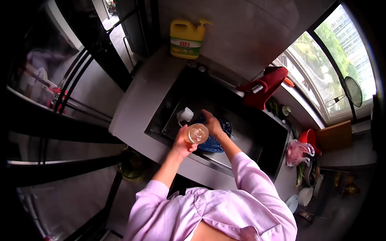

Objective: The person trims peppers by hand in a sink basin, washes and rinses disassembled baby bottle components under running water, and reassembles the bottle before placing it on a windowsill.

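Observation:
My left hand (pixel 184 144) is wrapped around a clear round glass (pixel 197 133), its wide circular end turned up toward me. Just to the right, my right hand (pixel 213 125) hovers above a blue basket (pixel 212 145), fingers stretched out and holding nothing I can see. The basket sits in the dark sink (pixel 245 141), partly covered by both hands and the glass. A crumpled-looking white item (pixel 185 115) lies in the sink left of the basket; I cannot make out its kind.
A yellow pump jug (pixel 185 39) stands at the counter's back corner. Red cloth (pixel 265 86) hangs around the faucet area behind the sink. On the right are a plastic bag (pixel 298 153), a red container (pixel 309 138), a cutting board (pixel 334 135) and a white bowl (pixel 305 196).

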